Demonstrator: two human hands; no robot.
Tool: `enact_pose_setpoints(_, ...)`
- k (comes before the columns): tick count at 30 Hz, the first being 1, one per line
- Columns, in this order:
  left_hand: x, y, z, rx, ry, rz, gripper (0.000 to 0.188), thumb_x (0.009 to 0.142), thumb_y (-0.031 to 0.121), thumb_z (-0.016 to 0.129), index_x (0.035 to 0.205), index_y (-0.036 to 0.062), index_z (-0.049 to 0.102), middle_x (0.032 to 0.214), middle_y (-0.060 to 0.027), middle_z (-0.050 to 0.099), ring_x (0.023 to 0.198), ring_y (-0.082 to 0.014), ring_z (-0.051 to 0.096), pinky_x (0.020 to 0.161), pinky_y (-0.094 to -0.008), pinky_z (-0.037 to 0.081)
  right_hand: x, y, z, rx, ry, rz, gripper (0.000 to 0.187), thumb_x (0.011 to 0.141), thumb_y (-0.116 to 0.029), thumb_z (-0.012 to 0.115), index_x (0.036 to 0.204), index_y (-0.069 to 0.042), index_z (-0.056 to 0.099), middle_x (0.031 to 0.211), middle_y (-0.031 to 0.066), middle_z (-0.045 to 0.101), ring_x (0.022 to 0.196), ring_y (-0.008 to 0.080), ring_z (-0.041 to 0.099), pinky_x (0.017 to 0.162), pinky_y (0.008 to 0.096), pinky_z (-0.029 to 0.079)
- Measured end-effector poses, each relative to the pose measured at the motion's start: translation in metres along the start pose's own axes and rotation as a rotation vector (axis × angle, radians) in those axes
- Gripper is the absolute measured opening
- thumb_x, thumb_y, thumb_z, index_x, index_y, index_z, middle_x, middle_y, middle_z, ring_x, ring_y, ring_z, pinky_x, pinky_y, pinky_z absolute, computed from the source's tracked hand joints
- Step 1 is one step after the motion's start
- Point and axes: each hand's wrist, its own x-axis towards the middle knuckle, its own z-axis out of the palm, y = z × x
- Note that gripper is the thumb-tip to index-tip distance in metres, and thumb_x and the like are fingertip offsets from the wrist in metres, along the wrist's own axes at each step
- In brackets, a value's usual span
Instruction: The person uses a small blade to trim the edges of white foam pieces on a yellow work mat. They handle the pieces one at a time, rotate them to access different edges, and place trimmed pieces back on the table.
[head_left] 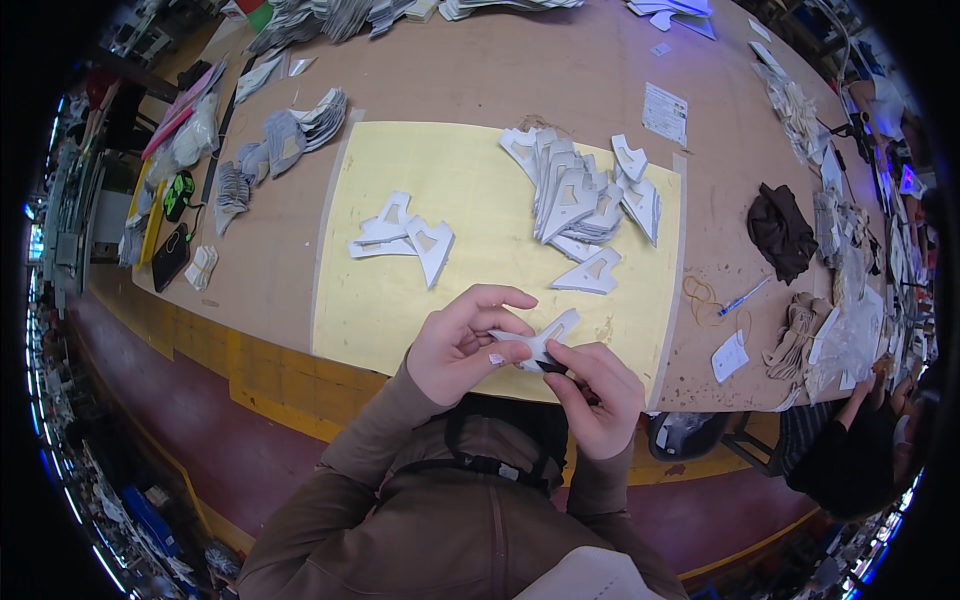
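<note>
Above the front of a yellow sheet (480,180), I hold a small white cut piece with a cut-out (541,345), a dark patch showing at its lower edge. My left hand (462,345) pinches its left side between thumb and fingers. On the other side my right hand (603,395) grips it with thumb and forefinger. Beyond my hands, to the right, lies a large fanned pile of similar white pieces (570,195). One single piece (590,273) rests just in front of that pile. At the left of the sheet, several matching pieces (385,228) overlap loosely.
Stacks of grey pieces (285,140), a black phone (171,257) and a banded white bundle (202,268) lie left. Rightward are a dark cloth (782,233), a blue-white pen (745,296), a paper tag (730,357) and brown bundled strips (797,335). Another person (850,450) sits at far right.
</note>
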Motion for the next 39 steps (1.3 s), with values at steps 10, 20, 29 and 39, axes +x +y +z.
enact_pose_setpoints(10,-0.001,-0.001,0.003,0.061,0.024,0.029,0.035,0.091,-0.003,0.061,0.123,-0.0024,0.048,0.101,-0.0120,0.066,0.090,-0.0110,0.064,0.078,-0.0230,0.050,-0.006,0.005,0.007,0.053,0.049,0.043,0.032,0.078,0.008,0.069,0.110,0.002,0.066,0.085,0.0114,0.064,0.067,0.0151,0.059,0.055,0.0243,0.044)
enact_pose_setpoints(20,-0.001,-0.001,0.000,-0.060,0.023,0.013,0.038,0.090,-0.005,0.060,0.125,-0.0015,0.045,0.102,-0.0120,0.066,0.092,-0.0117,0.064,0.078,-0.0228,0.051,-0.004,0.003,0.007,0.057,0.028,0.021,0.033,0.078,0.008,0.068,0.110,0.002,0.066,0.085,0.0109,0.064,0.065,0.0151,0.059,0.055,0.0248,0.044)
enact_pose_setpoints(29,-0.002,0.000,0.000,0.018,0.021,0.027,0.037,0.090,-0.005,0.061,0.124,-0.0017,0.047,0.102,-0.0118,0.066,0.092,-0.0113,0.064,0.079,-0.0222,0.050,-0.004,0.003,0.009,0.079,0.049,0.061,0.033,0.080,0.008,0.068,0.112,0.001,0.066,0.084,0.0100,0.063,0.065,0.0134,0.057,0.055,0.0240,0.043)
enact_pose_setpoints(39,-0.003,-0.005,0.003,0.033,0.047,0.066,0.034,0.091,-0.004,0.061,0.123,-0.0024,0.048,0.104,-0.0137,0.065,0.096,-0.0132,0.064,0.080,-0.0229,0.051,-0.008,0.006,0.017,0.116,0.109,0.071,0.033,0.081,0.006,0.068,0.114,0.001,0.066,0.080,0.0065,0.059,0.061,0.0101,0.048,0.053,0.0228,0.037)
